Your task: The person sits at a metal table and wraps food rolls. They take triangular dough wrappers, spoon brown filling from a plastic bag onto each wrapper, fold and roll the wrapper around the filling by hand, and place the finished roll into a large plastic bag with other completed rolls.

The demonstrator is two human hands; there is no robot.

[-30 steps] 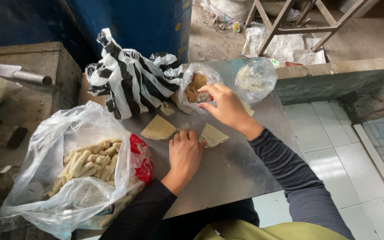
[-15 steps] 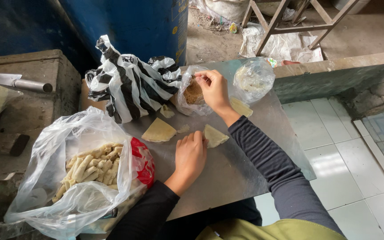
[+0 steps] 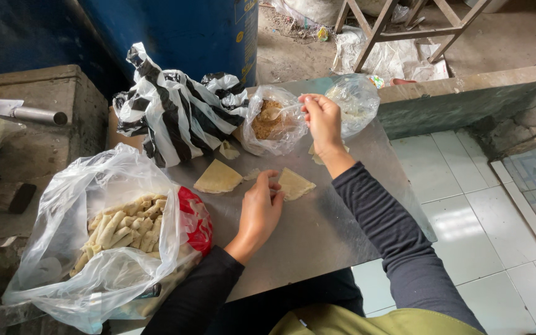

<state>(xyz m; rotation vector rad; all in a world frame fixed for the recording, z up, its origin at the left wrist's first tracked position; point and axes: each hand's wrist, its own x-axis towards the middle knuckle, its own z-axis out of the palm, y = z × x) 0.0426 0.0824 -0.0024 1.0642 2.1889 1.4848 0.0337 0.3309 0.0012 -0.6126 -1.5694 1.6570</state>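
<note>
My left hand (image 3: 260, 209) rests on the metal table (image 3: 317, 242), fingertips pressing the left edge of a pale triangular wrapper (image 3: 296, 183). My right hand (image 3: 322, 119) is raised above the table and grips a white plastic spoon (image 3: 280, 111) that reaches into a clear bag of brown filling (image 3: 270, 121). A second folded wrapper (image 3: 218, 178) lies to the left of my left hand. Another wrapper piece (image 3: 314, 153) shows partly under my right wrist.
A large clear bag of finished pale rolls (image 3: 122, 224) with a red packet (image 3: 195, 218) sits at the left. A black-and-white striped bag (image 3: 169, 111) lies behind, a clear bag (image 3: 358, 102) at the back right, and a blue barrel (image 3: 200, 37) beyond. White floor tiles (image 3: 466, 217) lie at the right.
My right hand moved from the wrapper back to the filling bag and now lifts the spoon in it. My left hand stayed pressed on the wrapper.
</note>
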